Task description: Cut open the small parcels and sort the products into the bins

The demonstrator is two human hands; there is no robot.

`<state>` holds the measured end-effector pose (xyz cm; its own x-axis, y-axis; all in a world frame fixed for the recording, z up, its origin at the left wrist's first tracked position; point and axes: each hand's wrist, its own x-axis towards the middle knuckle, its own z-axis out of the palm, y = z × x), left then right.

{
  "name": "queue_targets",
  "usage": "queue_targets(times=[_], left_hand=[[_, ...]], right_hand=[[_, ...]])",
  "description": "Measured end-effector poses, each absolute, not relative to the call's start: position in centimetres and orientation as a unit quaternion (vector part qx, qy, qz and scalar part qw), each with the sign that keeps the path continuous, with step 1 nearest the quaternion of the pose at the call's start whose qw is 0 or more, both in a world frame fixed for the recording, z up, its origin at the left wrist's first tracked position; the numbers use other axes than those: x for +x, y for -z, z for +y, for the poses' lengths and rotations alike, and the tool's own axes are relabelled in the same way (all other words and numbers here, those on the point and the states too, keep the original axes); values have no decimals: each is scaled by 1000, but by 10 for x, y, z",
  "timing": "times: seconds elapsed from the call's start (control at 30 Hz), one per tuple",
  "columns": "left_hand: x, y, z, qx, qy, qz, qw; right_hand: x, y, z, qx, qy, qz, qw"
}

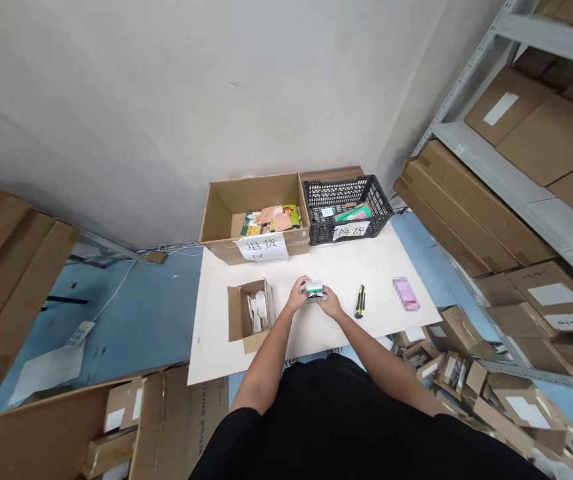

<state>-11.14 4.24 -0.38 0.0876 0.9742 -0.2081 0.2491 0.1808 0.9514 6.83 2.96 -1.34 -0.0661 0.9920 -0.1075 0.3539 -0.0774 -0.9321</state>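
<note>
Over the white table (326, 268) | holds small white-green box (314, 286) between left hand (297, 293) and right hand (331, 304), both curled against its sides | opening of small carton (235, 315) apparently done — paper (257, 309) inside | handling of box apparently unfinished — not yet released

A plain, pale grey wall (291, 100) rises beyond the left hand (296, 295) and right hand (331, 304), washed in soft, even light. Beneath them, a white-topped table (211, 347) stands on a blue floor (156, 313) that stretches away to their left. To their right, grey metal shelving (506, 175) loaded with brown cartons (546, 140) climbs beside the wall.
</note>
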Motion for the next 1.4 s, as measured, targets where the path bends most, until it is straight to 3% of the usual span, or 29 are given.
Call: queue_targets(times=[0.17, 0.6, 0.87, 1.03, 1.2, 1.4], left_hand=[[-123, 9, 36, 606, -313, 526, 508], [-123, 13, 36, 663, -297, 512, 458], [-107, 29, 25, 589, -343, 534, 499], [-84, 32, 36, 542, -391, 596, 446], [-73, 1, 85, 525, -406, 641, 387], [-63, -94, 207, 590, -481, 555, 336]], right_hand=[[72, 15, 19, -598, -462, -508, 414], [68, 12, 20, -600, -449, -516, 416], [92, 19, 39, -519, -553, -518, 395], [86, 28, 65, -504, -579, -490, 414], [89, 7, 117, -510, -544, -513, 425], [114, -75, 240, -466, -490, -565, 472]])
